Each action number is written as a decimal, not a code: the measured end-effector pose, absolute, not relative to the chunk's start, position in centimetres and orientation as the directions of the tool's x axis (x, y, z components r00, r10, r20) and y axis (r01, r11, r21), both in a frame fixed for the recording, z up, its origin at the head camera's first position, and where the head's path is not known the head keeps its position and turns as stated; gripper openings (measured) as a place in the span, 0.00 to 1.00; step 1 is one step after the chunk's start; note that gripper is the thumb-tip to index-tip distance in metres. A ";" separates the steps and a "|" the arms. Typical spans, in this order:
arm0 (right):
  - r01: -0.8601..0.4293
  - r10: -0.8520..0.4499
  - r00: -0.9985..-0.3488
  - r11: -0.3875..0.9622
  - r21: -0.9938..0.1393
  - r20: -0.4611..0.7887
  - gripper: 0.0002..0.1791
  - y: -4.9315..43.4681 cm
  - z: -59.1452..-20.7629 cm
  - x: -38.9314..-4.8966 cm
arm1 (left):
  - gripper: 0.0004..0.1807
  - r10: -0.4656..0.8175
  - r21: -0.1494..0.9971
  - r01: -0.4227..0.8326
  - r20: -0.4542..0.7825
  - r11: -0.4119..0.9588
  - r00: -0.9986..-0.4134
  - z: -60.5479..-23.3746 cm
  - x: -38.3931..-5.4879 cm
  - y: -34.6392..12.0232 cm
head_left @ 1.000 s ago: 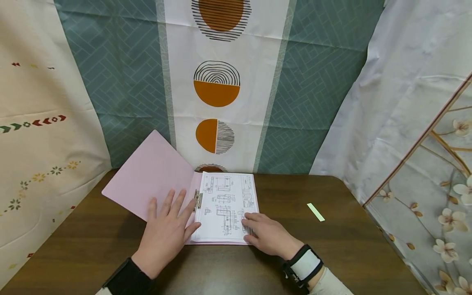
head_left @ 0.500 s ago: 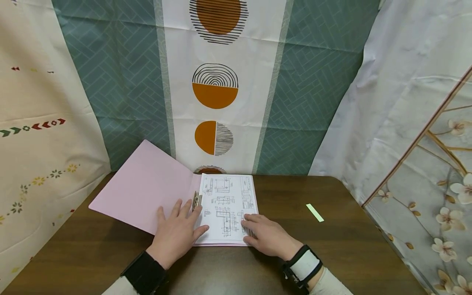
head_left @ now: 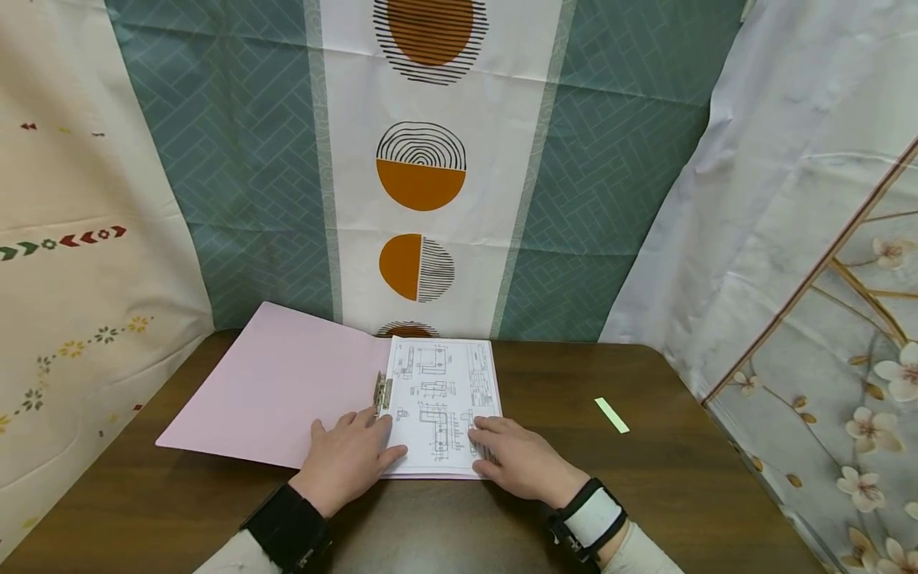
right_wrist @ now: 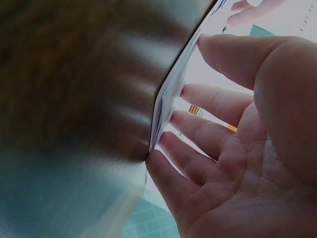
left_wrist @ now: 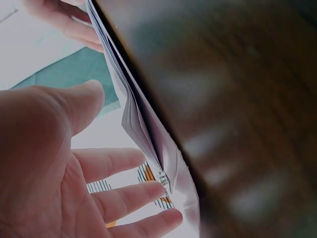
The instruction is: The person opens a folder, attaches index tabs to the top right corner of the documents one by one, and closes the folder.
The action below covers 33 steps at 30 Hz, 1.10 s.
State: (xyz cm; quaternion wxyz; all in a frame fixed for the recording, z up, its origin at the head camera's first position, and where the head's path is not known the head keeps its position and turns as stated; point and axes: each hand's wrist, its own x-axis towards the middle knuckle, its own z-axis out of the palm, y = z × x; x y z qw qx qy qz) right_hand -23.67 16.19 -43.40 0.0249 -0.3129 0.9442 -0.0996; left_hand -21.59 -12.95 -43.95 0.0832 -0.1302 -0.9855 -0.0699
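A pink folder (head_left: 287,391) lies spread on the table, its cover turned out to the left. On its right side is a stack of white sheets (head_left: 423,371) printed with technical drawings, held along the left by a metal clip (head_left: 383,391). My left hand (head_left: 347,454) rests over the spine near the clip, fingers extended; in the left wrist view, the sheets' lower edges (left_wrist: 131,111) fan slightly apart. At the lower right corner of the stack, my right hand (head_left: 523,458) lies with relaxed fingers touching the paper, its fingertips (right_wrist: 171,116) along the edge.
A narrow pale green strip (head_left: 612,415) lies on the brown wooden table (head_left: 688,478), right of the folder. Patterned cloth (head_left: 595,183) hangs behind the table, with more fabric along both sides.
The folder's cover has come down to the left and lies flatter. My left hand has shifted right and nearer the front, from the cover to the spine. My right hand stays put.
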 end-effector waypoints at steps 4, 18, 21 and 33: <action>-0.584 -0.595 -0.804 0.784 -0.208 0.015 0.29 16.2 -43.4 -23.7 | 0.31 0.239 0.136 0.257 0.135 0.957 -0.962 -43.9 -21.6 -13.0; -0.585 -0.594 -0.804 0.786 -0.202 0.016 0.29 16.2 -43.4 -23.6 | 0.18 0.287 0.123 0.314 0.198 0.941 -0.937 -43.5 -21.9 -13.4; -0.587 -0.596 -0.803 0.785 -0.199 0.019 0.29 16.2 -43.5 -23.7 | 0.20 0.291 0.128 0.316 0.179 0.940 -0.940 -43.5 -22.3 -13.5; -0.598 -0.603 -0.797 0.780 -0.182 0.037 0.26 16.4 -43.5 -23.8 | 0.24 0.222 0.124 0.249 0.198 0.961 -0.955 -42.9 -23.5 -13.1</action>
